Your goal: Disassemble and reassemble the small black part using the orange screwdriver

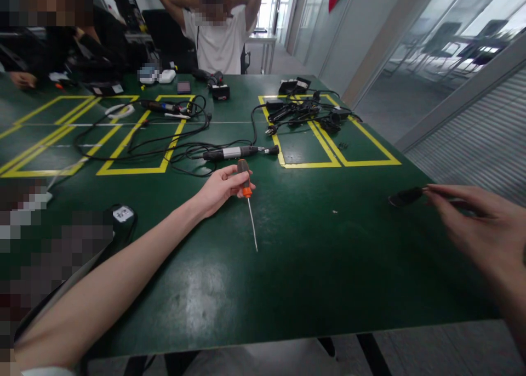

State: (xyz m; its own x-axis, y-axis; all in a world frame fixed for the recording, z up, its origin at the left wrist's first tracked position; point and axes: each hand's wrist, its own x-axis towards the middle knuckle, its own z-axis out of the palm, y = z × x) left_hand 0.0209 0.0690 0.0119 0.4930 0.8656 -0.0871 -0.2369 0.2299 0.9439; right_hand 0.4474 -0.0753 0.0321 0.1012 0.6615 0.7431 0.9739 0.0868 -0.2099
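My left hand (225,188) is closed around the handle of a screwdriver (244,178). Its handle is dark grey and orange, and the thin metal shaft slants down toward me over the green table (296,288). Off to the right, my right hand (480,222) pinches one end of a small dark item (406,197) with a wider far end; blur hides its exact kind. Just beyond my left hand lies a black and silver electric screwdriver (232,153) with a cable.
Yellow tape (312,166) marks rectangles on the table. Black cables and adapters (293,112) are heaped at the back right, and another corded tool (164,107) lies at the back left. A person in a white shirt (219,44) sits opposite; another person (96,36) is at the left.
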